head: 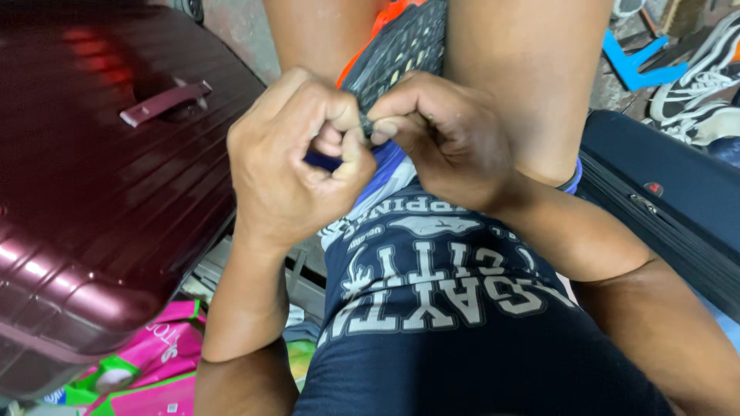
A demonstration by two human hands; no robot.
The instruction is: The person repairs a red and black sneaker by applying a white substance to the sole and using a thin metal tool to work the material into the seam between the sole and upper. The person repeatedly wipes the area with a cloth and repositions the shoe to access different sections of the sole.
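Where the two hands meet between the knees, a small dark piece (365,125) at the edge of a grey mesh shoe (405,42) is pinched by both. Pink and green packages (150,362) lie low at left, under a maroon suitcase (92,192). Left hand (297,166) and right hand (439,131) are curled tight, fingertips closed on that piece.

Pink-and-green packages (146,362) at lower left

maroon suitcase (100,192) L | dark bag (671,208) R | concrete floor (243,31)
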